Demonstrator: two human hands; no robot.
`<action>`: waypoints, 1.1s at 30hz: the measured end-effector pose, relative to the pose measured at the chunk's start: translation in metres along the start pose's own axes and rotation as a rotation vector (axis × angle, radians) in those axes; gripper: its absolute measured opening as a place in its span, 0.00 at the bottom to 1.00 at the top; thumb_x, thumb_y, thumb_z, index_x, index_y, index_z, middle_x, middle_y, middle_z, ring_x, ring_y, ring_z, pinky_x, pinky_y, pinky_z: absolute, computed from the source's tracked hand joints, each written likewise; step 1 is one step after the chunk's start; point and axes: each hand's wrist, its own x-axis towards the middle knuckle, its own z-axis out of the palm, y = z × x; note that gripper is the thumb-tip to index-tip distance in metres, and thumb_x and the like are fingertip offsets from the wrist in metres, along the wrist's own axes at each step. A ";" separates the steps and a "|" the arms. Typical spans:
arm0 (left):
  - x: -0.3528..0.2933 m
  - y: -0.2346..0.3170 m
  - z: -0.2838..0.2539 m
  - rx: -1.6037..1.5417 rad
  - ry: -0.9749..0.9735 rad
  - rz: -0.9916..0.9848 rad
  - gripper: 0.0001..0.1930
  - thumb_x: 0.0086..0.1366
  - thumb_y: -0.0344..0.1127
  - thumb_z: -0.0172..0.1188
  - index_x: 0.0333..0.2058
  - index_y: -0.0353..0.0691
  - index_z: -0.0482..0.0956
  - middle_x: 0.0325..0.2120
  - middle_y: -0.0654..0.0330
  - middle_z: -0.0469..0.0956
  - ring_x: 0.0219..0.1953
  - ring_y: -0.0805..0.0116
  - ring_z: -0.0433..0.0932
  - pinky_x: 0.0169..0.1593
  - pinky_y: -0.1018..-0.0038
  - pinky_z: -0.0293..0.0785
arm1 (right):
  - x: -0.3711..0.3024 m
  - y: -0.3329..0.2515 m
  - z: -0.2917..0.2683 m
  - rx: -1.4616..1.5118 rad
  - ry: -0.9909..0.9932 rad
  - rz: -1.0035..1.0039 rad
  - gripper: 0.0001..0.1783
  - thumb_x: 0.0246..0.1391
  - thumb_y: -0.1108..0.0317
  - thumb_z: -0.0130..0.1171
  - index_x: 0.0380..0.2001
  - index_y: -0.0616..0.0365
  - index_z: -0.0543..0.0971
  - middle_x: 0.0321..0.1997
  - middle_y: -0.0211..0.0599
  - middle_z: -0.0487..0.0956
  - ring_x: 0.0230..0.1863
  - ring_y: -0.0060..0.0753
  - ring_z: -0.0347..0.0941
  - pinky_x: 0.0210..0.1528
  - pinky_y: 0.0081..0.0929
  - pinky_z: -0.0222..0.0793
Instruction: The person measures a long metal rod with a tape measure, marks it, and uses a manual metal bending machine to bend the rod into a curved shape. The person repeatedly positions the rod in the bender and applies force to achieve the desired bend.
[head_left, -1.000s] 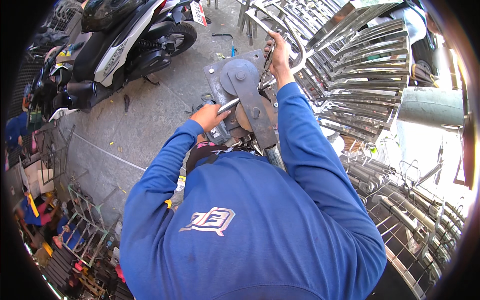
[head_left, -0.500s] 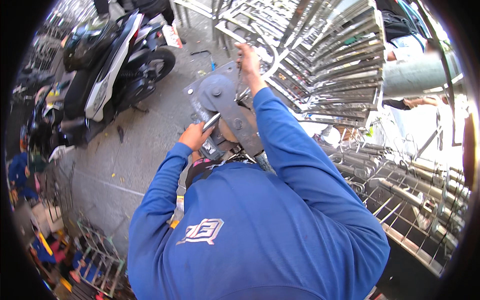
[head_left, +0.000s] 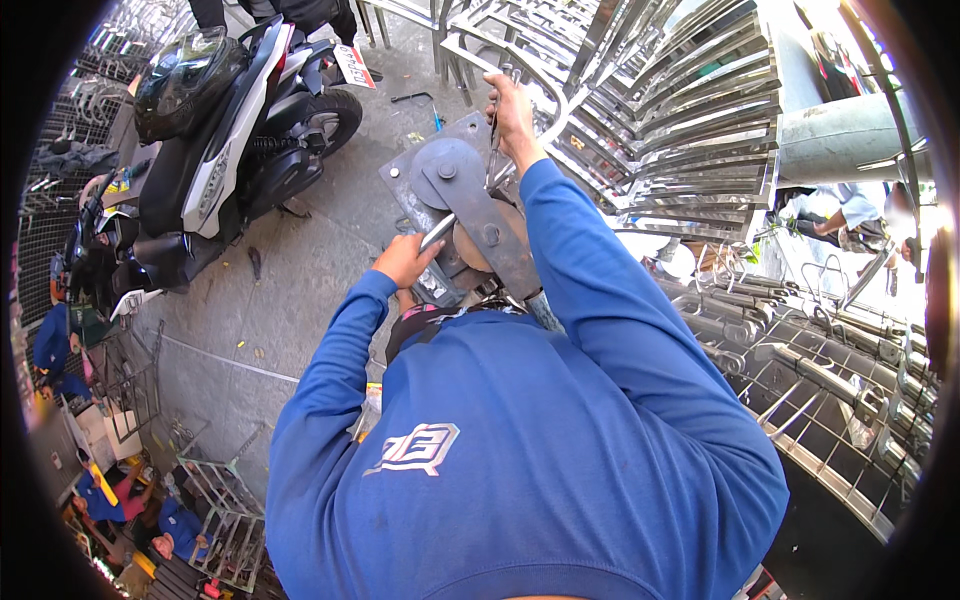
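Note:
In front of me stands a grey metal bending machine [head_left: 432, 205] with a round bolted disc and a thick pivoting arm plate [head_left: 482, 228]. Beside its near left side, my left hand [head_left: 403, 262] is closed around a shiny metal tube [head_left: 438, 232]. The tube's end pokes out past my fingers toward the arm plate; the rest is hidden by the hand. My right hand [head_left: 512, 118] reaches beyond the machine's right side, fingers curled round a slim metal rod [head_left: 493, 160]. That rod runs down beside the arm plate, and its far end is partly covered by my fingers.
Stacked bent metal frames [head_left: 690, 130] crowd the far right. A wire rack [head_left: 800, 400] with metal pieces stands at the near right. A parked motorbike [head_left: 225, 160] is at the left, with a person's legs [head_left: 325, 18] behind it. Other people [head_left: 180, 525] sit at lower left.
The view has shifted slightly, so the surroundings sit a little further right. Both hands stay at the machine; my right hand's fingers now look wrapped round the rod.

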 end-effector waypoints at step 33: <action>-0.002 0.002 -0.002 0.038 -0.009 0.000 0.23 0.70 0.51 0.57 0.37 0.31 0.81 0.30 0.37 0.81 0.37 0.35 0.80 0.44 0.50 0.75 | 0.021 0.012 -0.001 -0.133 0.164 -0.100 0.24 0.52 0.54 0.67 0.25 0.70 0.79 0.21 0.42 0.81 0.18 0.30 0.78 0.25 0.30 0.76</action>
